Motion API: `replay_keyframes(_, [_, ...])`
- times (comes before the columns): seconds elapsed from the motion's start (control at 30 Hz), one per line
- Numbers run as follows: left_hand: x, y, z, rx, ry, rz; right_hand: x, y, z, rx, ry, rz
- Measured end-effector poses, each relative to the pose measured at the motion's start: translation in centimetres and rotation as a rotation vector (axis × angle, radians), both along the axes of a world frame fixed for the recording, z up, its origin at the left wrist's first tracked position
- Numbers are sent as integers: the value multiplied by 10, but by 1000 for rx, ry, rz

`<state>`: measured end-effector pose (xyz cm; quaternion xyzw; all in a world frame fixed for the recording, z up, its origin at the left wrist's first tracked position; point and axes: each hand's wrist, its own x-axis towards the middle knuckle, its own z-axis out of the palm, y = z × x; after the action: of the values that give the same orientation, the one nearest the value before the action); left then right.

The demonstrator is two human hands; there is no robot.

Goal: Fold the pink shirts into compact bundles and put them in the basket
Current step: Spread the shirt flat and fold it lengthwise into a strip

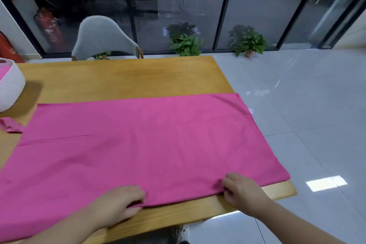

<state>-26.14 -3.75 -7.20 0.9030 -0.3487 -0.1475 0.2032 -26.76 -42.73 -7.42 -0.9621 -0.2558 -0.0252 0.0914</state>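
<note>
near hem pinched, first fold about to start

the pink shirt lies spread flat across the wooden table, its right end hanging a little past the table's right edge and its near hem running along the side closest to the person. laid out smooth like this, it looks ready for a lengthwise fold, probably lifting the near edge and carrying it away toward the far side.

the left hand has its fingers curled over the near hem, with the thumb seeming to sit under the cloth, so it pinches the edge. the right hand does the same further right, fingertips bunching a small pucker of fabric against the table. two grips set apart along one edge would keep the hem straight when it is lifted.

at the far left a white basket stands on the table, with pink cloth showing inside it, likely a bundle already placed. just near it lies a small piece of pink fabric; whether it is this shirt's sleeve or another garment i cannot tell.

count: one shirt spread out, one basket, two hands, one grey chair behind the table, two potted plants on the floor by the glass.
</note>
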Motion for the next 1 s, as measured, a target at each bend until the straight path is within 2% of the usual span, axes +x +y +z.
replay_keyframes(0.1, [-10, -1, 6, 5, 135, -29, -18, -5, 4, 89, 152, -1])
replay_keyframes(0.2, [-7, -10, 15, 110, 179, -72, -19, -9, 14, 179, 394, -42])
replay_keyframes(0.27, [9, -15, 23, 149, 128, 22, -10, -8, 23, 251, 533, -92])
replay_keyframes(0.3, [23, -16, 22, 144, 32, 61, -2, -7, 27, 270, 558, -122])
replay_keyframes(0.37, [55, -23, 20, 92, -197, 134, 18, -9, 30, 263, 490, -174])
replay_keyframes(0.4, [71, -29, 21, 149, -237, 187, 31, -12, 30, 251, 426, -207])
replay_keyframes(0.5, [112, -52, 30, 468, -36, 417, 69, -26, 28, 237, 294, -354])
replay_keyframes(0.57, [132, -64, 30, 527, 7, 455, 93, -35, 26, 169, 254, -408])
replay_keyframes(0.67, [157, -74, 23, 490, -23, 484, 132, -52, 29, 23, 294, -482])
replay_keyframes(0.77, [172, -77, 19, 456, 63, 404, 165, -67, 40, -136, 332, -531])
replay_keyframes(0.9, [185, -71, 24, 240, 234, 240, 197, -86, 52, -371, 499, -576])
replay_keyframes(0.97, [188, -64, 31, 129, 351, 227, 204, -97, 55, -316, 546, -594])
replay_keyframes(1.0, [190, -61, 35, 79, 405, 226, 205, -103, 56, -194, 578, -602])
